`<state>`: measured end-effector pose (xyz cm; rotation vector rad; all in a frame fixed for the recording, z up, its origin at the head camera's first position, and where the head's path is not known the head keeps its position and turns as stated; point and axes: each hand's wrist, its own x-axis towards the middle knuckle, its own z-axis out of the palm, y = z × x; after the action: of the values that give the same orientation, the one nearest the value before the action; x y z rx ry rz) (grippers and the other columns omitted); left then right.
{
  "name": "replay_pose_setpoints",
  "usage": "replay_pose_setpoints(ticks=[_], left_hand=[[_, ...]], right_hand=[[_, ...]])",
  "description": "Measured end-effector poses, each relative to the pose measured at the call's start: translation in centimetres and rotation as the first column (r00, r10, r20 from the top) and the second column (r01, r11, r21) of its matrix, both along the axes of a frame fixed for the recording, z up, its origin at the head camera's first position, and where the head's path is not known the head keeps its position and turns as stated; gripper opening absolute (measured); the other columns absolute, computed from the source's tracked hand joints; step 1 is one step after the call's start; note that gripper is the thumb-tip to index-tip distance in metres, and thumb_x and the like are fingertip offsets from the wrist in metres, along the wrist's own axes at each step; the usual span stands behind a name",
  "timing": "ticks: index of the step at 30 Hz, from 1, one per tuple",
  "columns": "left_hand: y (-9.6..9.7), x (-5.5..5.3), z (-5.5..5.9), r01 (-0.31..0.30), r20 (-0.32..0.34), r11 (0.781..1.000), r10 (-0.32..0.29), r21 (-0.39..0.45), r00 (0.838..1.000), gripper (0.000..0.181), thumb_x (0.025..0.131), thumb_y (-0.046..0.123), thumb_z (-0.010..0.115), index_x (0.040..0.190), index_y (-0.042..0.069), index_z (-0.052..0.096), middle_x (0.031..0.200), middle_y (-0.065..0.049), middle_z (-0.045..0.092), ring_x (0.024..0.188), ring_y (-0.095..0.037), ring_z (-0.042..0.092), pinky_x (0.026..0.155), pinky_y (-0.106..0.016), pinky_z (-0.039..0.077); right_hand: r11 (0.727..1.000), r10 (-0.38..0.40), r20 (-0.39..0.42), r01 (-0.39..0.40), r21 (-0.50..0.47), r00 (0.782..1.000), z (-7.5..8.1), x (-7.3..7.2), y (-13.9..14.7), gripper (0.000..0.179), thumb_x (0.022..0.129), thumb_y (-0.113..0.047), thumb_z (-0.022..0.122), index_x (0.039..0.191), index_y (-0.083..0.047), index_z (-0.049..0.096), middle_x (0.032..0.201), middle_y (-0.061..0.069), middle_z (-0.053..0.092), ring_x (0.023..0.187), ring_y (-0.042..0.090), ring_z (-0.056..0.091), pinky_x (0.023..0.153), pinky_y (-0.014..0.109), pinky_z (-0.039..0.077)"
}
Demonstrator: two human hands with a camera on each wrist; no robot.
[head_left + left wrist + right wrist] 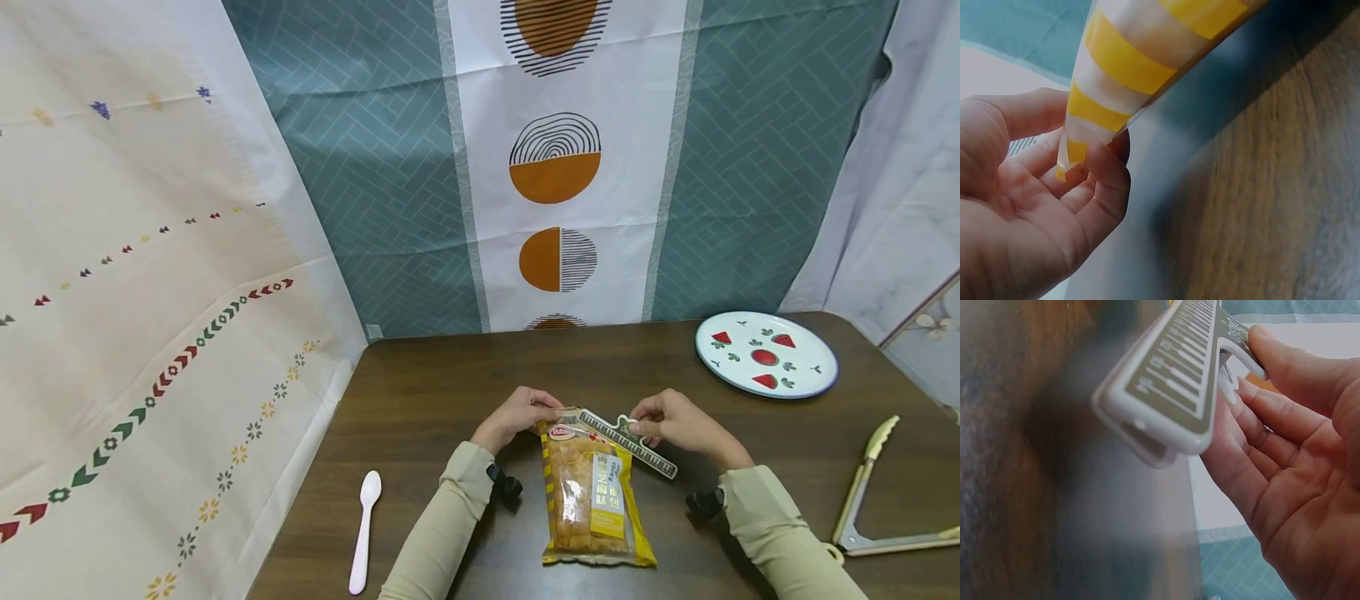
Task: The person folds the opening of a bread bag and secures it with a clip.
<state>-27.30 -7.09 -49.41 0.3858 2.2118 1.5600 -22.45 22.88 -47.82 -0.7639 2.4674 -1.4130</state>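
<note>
A yellow-edged clear bag of bread [573, 500] lies on the table in the head view, its top end away from me. My left hand [521, 410] pinches its top left corner; in the left wrist view the yellow-striped bag edge [1129, 62] runs down between thumb and fingers. My right hand [678, 423] holds a long bag clip [651, 457] by its handle, thumb on one side and fingers on the other. The clip slants across the bag's top right corner. Up close in the right wrist view, the clip [1169, 384] has a white rim, and its near end is slightly parted.
A white spoon [365, 529] lies left of my left arm. At the back right sits an oval plate [731, 375] with watermelon pictures. Tongs [855, 500] lie spread at the right edge. Patterned cloths [375, 208] hang behind and to the left of the table [450, 367].
</note>
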Motion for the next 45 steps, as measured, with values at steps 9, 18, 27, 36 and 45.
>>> replay_pose_setpoints(ticks=[9,18,27,36,45], left_hand=[[0.4,-0.1,0.2,0.005,0.009,1.0,-0.005,0.016,1.0,0.013,0.094,0.013,0.072,0.1,0.002,0.077,0.091,-0.004,0.071,0.074,-0.016,0.058,0.059,-0.027,0.049],[0.9,-0.3,0.3,-0.021,0.038,0.999,0.019,0.029,0.999,0.013,0.093,0.012,0.074,0.1,0.001,0.078,0.09,-0.005,0.072,0.072,-0.015,0.06,0.059,-0.027,0.05],[1.1,-0.2,0.3,-0.03,0.045,0.999,0.029,0.027,0.999,0.013,0.093,0.012,0.075,0.1,0.002,0.078,0.088,-0.004,0.073,0.069,-0.014,0.059,0.057,-0.026,0.05],[0.4,-0.2,0.3,-0.026,0.036,0.999,0.025,0.02,0.999,0.015,0.092,0.015,0.076,0.099,0.002,0.078,0.089,-0.005,0.072,0.071,-0.015,0.061,0.058,-0.027,0.051],[0.4,-0.4,0.6,-0.014,0.05,1.0,0.014,0.007,0.999,0.014,0.092,0.015,0.076,0.098,0.002,0.077,0.087,-0.005,0.072,0.071,-0.015,0.061,0.058,-0.028,0.05]], right_hand=[[1.0,-0.026,-0.03,0.025,-0.011,0.999,0.0,-0.5,-0.6,0.014,0.095,-0.007,0.069,0.097,0.007,0.073,0.08,0.007,0.07,0.064,0.018,0.067,0.059,0.034,0.058],[0.999,-0.053,-0.032,0.052,-0.01,0.998,0.5,-0.8,-1.2,0.015,0.096,-0.003,0.067,0.099,0.011,0.071,0.082,0.011,0.071,0.068,0.024,0.069,0.061,0.037,0.059],[0.997,-0.073,-0.041,0.072,-0.03,0.996,0.6,-0.9,-1.9,0.017,0.096,-0.004,0.067,0.101,0.011,0.071,0.084,0.011,0.071,0.067,0.021,0.069,0.06,0.035,0.059],[0.996,-0.067,0.005,0.067,-0.06,0.998,0.5,-1.1,-2.7,0.017,0.097,-0.004,0.066,0.101,0.012,0.07,0.085,0.013,0.071,0.069,0.027,0.069,0.061,0.039,0.059],[0.997,-0.06,0.036,0.062,-0.052,0.998,0.6,-1.7,-2.5,0.017,0.094,-0.006,0.07,0.099,0.011,0.071,0.081,0.011,0.07,0.063,0.024,0.067,0.058,0.039,0.058]])
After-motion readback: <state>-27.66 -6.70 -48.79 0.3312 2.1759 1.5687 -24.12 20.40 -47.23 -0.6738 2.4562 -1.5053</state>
